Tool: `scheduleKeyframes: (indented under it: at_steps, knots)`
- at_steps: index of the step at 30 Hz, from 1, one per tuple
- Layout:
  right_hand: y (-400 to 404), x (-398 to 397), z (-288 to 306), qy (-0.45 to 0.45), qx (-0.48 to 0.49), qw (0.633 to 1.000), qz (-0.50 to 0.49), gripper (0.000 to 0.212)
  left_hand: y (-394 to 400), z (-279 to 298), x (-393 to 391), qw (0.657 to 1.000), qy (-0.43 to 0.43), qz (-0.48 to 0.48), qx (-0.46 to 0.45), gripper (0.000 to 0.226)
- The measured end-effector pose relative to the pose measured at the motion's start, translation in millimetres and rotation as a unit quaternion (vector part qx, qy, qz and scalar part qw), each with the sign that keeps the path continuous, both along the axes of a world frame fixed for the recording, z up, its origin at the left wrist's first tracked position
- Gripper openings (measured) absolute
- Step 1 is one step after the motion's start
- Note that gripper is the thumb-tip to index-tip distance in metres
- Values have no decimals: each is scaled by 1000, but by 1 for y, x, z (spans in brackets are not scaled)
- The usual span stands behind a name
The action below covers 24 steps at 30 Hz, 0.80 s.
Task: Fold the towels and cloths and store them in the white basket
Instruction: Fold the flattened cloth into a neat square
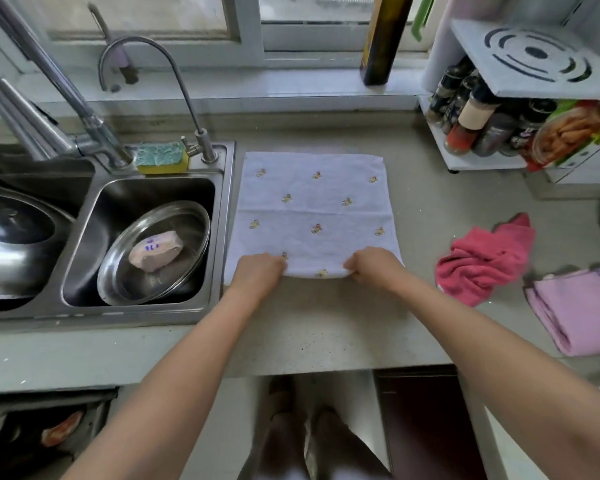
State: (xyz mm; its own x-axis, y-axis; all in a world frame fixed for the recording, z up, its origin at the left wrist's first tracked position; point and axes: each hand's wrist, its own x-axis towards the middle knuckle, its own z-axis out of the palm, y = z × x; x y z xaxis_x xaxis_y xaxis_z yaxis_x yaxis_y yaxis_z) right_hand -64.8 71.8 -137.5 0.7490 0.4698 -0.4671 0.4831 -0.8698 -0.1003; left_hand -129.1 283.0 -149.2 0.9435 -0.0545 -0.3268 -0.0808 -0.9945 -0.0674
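so i had the pale blue towel [314,209] spread flat on the counter [326,334] right beside the sink [227,216], its left edge just about at the sink rim; my left hand [260,271] and right hand [374,266] were both on the near edge, fingers curled round the hem, pinching it a bit in from each corner; the edge between them had already puffed up off the counter a little. it looked thin and floppy, basically weightless, no stiffness at all, so i figured it'd sag in the middle if i grabbed too close together; corners or just inside them seemed the spot to hold, keeping it taut while folding toward the window side. not slippery, nothing to break. the pink cloth [485,263] sat crumpled off to the right, and a lilac towel [575,310] lay just past it at the counter's edge; couldn't see the white basket anywhere.
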Motion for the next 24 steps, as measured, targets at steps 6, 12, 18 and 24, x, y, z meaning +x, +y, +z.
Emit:
scheduleKeyframes:
  at_steps: [6,12,18,24]
  knots:
    - [-15,-13,34,187,-63,980,11,43,-16,38,-15,948,250,105,-168,36]
    - [-33,-20,63,267,-102,958,-24,28,-32,65,-28,903,321,133,-251,44]
    - [-30,-4,72,49,-86,993,-71,12,-20,75,-1,953,167,121,-223,39]
    - [-9,31,71,-44,-52,987,-145,19,6,71,48,985,50,54,-153,33]
